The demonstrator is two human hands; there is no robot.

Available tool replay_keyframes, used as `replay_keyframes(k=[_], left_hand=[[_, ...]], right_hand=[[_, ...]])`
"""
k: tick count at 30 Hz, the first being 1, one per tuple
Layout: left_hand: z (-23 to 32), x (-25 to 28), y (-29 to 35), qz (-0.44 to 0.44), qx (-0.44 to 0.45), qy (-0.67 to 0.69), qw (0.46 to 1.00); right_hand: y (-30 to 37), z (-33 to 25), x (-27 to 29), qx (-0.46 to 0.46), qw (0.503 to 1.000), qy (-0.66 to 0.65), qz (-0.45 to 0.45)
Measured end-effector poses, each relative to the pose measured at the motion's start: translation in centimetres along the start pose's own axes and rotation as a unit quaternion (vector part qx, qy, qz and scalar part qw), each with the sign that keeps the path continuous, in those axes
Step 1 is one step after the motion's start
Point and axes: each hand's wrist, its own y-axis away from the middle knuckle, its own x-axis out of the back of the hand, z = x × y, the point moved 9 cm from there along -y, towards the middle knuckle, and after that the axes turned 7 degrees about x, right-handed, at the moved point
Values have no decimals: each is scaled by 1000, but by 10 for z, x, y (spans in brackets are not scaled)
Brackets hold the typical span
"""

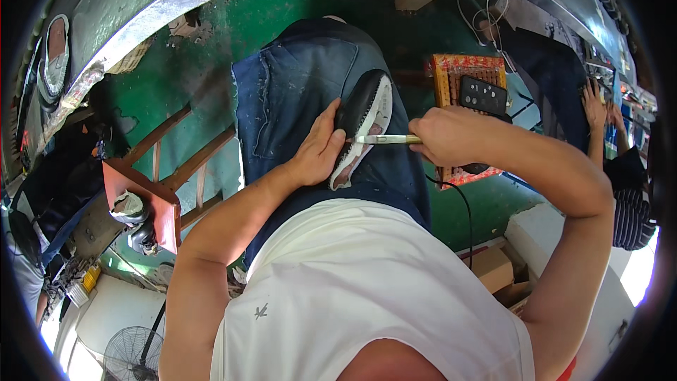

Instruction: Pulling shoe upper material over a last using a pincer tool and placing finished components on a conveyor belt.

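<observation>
On my denim-covered lap lies a black shoe upper (360, 109) with a pale, ragged lower margin and its underside turned partly toward the right. My left hand (321, 147) steadies it from the left, fingers stretched along its black side and thumb pressing near the edge. In my right hand (448, 134) is a slim tool (388, 139) with a silvery front and a yellowish-green handle; whether it is a brush or a knife is unclear. Its tip touches or nearly touches the pale margin beside my left thumb.
Right of my knees stands a wooden bead-covered seat (451, 74) bearing a black remote-like device (483, 95). A reddish stool (162, 204) with shoes is at the left. A metal-edged bench (183, 3) curves across the far side. Another person's hand (594, 102) shows at right.
</observation>
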Motion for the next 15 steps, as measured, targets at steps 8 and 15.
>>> replay_keyframes(k=[8,15], left_hand=[[15,10,-10,-103,-17,0,995],[20,7,-9,-17,-7,-49,999]], right_hand=[[-15,26,-55,112,967,-99,208],[11,39,-50,63,936,-117,326]])
